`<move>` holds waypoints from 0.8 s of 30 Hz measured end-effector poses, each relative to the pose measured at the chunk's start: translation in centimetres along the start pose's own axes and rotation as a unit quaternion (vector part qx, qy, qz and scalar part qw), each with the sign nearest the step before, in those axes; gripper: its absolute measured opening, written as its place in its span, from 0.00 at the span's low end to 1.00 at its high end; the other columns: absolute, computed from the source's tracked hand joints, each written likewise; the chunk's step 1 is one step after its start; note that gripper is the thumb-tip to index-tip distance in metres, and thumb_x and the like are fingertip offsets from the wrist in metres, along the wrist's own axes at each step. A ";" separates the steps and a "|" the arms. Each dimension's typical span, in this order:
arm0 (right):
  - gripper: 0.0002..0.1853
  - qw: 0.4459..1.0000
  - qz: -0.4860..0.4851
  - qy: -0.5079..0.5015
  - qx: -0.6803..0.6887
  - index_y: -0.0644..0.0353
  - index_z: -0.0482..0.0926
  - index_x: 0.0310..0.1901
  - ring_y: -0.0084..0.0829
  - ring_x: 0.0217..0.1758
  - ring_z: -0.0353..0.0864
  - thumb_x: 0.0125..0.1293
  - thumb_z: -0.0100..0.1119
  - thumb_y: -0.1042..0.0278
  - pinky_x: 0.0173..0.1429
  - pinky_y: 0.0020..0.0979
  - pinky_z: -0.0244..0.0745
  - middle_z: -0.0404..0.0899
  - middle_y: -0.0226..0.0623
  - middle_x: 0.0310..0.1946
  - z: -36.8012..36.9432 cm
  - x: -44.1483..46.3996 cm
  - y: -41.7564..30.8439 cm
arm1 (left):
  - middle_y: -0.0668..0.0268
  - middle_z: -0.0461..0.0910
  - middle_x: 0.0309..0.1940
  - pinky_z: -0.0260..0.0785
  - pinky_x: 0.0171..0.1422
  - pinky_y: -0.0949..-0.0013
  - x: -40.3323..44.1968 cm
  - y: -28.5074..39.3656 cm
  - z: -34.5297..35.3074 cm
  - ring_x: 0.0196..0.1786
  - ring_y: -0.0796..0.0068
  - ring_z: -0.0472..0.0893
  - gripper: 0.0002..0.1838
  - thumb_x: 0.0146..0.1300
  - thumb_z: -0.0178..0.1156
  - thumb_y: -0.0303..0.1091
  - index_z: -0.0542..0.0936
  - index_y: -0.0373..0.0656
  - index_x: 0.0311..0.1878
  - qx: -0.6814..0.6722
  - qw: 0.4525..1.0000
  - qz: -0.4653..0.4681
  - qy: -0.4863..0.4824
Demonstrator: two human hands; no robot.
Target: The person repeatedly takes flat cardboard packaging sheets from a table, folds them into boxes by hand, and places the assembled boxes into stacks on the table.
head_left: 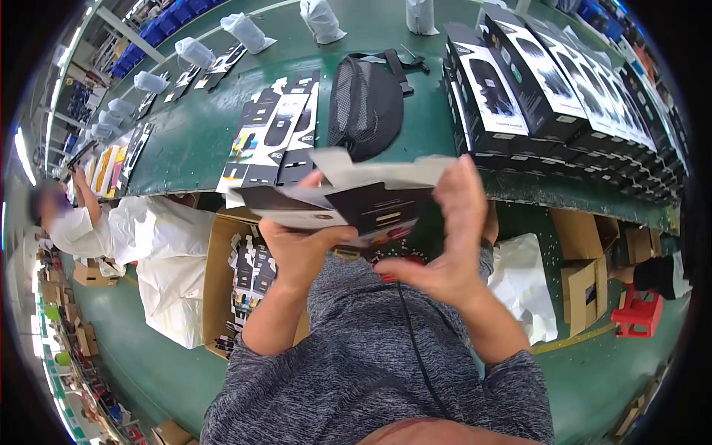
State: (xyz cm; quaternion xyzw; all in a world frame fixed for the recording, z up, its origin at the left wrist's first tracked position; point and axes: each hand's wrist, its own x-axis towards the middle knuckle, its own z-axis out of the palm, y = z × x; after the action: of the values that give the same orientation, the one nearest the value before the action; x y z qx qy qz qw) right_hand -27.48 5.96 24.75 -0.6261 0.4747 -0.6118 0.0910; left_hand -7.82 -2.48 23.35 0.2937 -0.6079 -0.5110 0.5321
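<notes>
- Carton [382,210], black and white, is in front of the body, at the near edge of the bench; its flaps stand out, so I judge it only partly formed.
- Left hand [297,256] grips the carton at its left side, with the thumb on the near face.
- Right hand [460,256] is blurred and spread, thumb apart from fingers, at the carton's right end; I cannot tell if it touches a flap.
- On the floor at left, a cardboard box [216,274] holds many flat printed pieces [252,278].
- On the green bench [185,152], left of middle, flat cartons [263,137] lie, seemingly not yet formed.
- Right of them lies a black mesh bag [363,107].
- At right, stacked boxes [534,81] look closed, so these seem done.
- At far side stand white wrapped items [319,22], contents hidden.
</notes>
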 end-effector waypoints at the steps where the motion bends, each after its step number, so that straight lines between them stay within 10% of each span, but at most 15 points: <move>1: 0.67 0.998 0.054 0.007 0.033 0.63 0.48 0.79 0.40 0.68 0.71 0.44 0.89 0.61 0.68 0.41 0.71 0.65 0.49 0.66 1.2 -1.4 0.6 | 0.58 0.88 0.45 0.81 0.55 0.68 -0.7 -0.7 0.6 0.48 0.72 0.87 0.36 0.44 0.81 0.17 0.81 0.29 0.61 0.016 0.999 0.041 0.029; 7: 0.66 0.939 0.155 -0.197 0.236 0.68 0.42 0.81 0.40 0.74 0.64 0.48 0.84 0.67 0.78 0.38 0.59 0.63 0.49 0.72 0.2 -1.9 3.9 | 0.51 0.61 0.76 0.60 0.78 0.52 1.1 1.8 1.8 0.75 0.54 0.69 0.77 0.39 0.88 0.45 0.43 0.38 0.85 -0.259 0.949 -0.056 -0.169; 13: 0.59 0.958 0.056 -0.169 0.224 0.61 0.50 0.80 0.42 0.75 0.66 0.52 0.81 0.69 0.77 0.44 0.63 0.60 0.53 0.75 -1.2 0.3 2.7 | 0.56 0.69 0.61 0.69 0.68 0.56 4.0 1.4 1.3 0.64 0.62 0.74 0.38 0.41 0.87 0.38 0.78 0.44 0.56 0.033 0.959 0.205 -0.191; 15: 0.55 0.975 -0.083 -0.137 0.157 0.57 0.55 0.79 0.45 0.74 0.68 0.54 0.81 0.68 0.74 0.46 0.68 0.59 0.56 0.76 -1.5 1.5 3.3 | 0.61 0.75 0.51 0.69 0.67 0.54 4.2 1.3 1.5 0.61 0.60 0.76 0.36 0.40 0.87 0.37 0.78 0.44 0.53 0.054 0.947 0.265 -0.174; 24: 0.33 0.977 -0.117 -0.084 0.160 0.52 0.76 0.68 0.54 0.73 0.72 0.64 0.74 0.53 0.69 0.46 0.74 0.68 0.61 0.71 -0.9 1.5 2.4 | 0.70 0.76 0.37 0.68 0.60 0.54 4.3 4.8 2.3 0.53 0.58 0.76 0.42 0.42 0.84 0.37 0.79 0.40 0.64 0.136 0.908 0.291 -0.271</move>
State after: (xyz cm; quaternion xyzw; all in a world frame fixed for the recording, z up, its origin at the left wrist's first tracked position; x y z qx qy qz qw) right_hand -29.76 4.04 24.33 -0.7034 0.2847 -0.6319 0.1574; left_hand -10.19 -4.22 29.50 0.0236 -0.8506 -0.3058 0.4272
